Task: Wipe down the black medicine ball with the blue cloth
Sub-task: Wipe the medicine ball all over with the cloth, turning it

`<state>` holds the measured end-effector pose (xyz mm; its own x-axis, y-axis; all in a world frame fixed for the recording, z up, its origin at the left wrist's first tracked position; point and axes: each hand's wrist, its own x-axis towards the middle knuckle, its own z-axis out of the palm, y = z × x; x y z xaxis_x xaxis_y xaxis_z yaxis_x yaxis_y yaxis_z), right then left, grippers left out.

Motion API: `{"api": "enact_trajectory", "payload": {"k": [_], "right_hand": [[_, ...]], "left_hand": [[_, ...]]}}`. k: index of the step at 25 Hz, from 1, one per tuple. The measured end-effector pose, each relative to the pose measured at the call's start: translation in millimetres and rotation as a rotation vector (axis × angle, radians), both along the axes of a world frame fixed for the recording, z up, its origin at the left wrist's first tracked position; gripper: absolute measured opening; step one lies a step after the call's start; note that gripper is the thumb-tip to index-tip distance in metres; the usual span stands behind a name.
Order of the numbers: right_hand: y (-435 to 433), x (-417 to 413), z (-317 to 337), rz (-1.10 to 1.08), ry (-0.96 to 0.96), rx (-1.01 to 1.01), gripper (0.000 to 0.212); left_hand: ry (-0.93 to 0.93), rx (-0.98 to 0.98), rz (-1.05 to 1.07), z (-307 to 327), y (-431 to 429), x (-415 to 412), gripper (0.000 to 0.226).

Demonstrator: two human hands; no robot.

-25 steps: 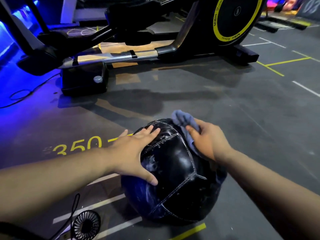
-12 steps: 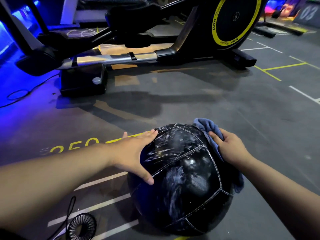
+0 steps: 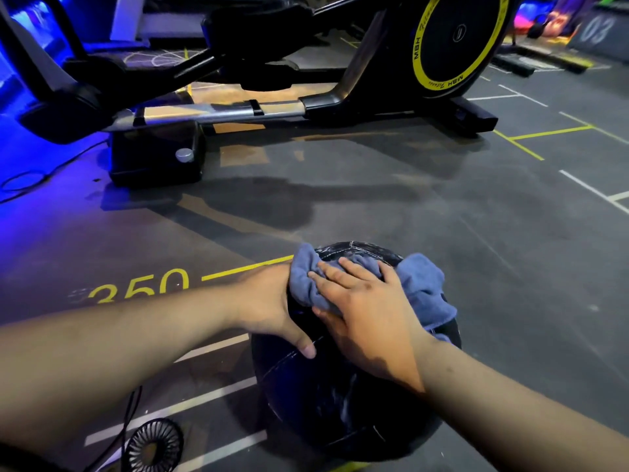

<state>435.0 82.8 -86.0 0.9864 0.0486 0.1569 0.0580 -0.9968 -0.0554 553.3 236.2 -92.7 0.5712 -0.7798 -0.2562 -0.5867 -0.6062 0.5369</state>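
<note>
Most of my black medicine ball (image 3: 340,396) is dark and hard to read; my right forearm crosses its near right side and the bottom of the frame takes its lowest curve. Only pale seams and a few streaks show on it. It sits on the grey floor (image 3: 442,216), near the lower middle of the frame.

My right hand (image 3: 367,321) lies flat on the blue cloth (image 3: 422,287), fingers spread and pressing it onto the top of the ball; the cloth bunches to the left and hangs off the right side. My left hand (image 3: 272,308) is open, bracing the ball's left side, thumb down on the leather; its fingers are hidden behind the cloth.

A small black fan (image 3: 155,444) lies by the floor's near-left edge, partly cut off, with a cord running up from it. Beyond the ball stands an exercise machine (image 3: 306,80) with a yellow-ringed wheel. Yellow digits (image 3: 139,287) on the floor are partly covered by my left forearm.
</note>
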Motion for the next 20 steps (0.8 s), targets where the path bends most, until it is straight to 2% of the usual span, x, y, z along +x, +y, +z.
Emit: {"api": "enact_trajectory", "payload": {"k": [2, 4, 6, 8, 11, 13, 15, 17, 20], "right_hand": [[-14, 4, 3, -0.004, 0.075, 0.033, 0.058], [-46, 11, 2, -0.110, 0.161, 0.161, 0.068], [-77, 14, 4, -0.253, 0.153, 0.313, 0.055], [-93, 11, 6, -0.325, 0.114, 0.435, 0.038], [-105, 3, 2, -0.378, 0.130, 0.441, 0.044], [-111, -1, 0, -0.392, 0.125, 0.428, 0.046], [-110, -5, -2, -0.395, 0.090, 0.427, 0.041], [-99, -9, 0, -0.360, 0.035, 0.353, 0.042], [-67, -24, 6, -0.150, 0.026, 0.135, 0.057]], "left_hand": [[0.022, -0.045, -0.007, -7, 3, -1, 0.092], [0.022, -0.029, -0.066, -8, 5, 0, 0.127], [0.047, 0.044, -0.133, -2, 3, 1, 0.148], [0.053, 0.059, -0.174, 5, -3, 0, 0.147], [-0.004, -0.002, -0.191, 8, -13, -4, 0.137], [-0.075, 0.023, -0.188, 1, -18, -6, 0.138], [-0.059, 0.064, -0.137, -6, -22, -6, 0.141], [-0.022, 0.074, -0.112, -11, -26, -2, 0.144], [-0.010, 0.035, -0.115, -16, -29, 5, 0.150]]}}
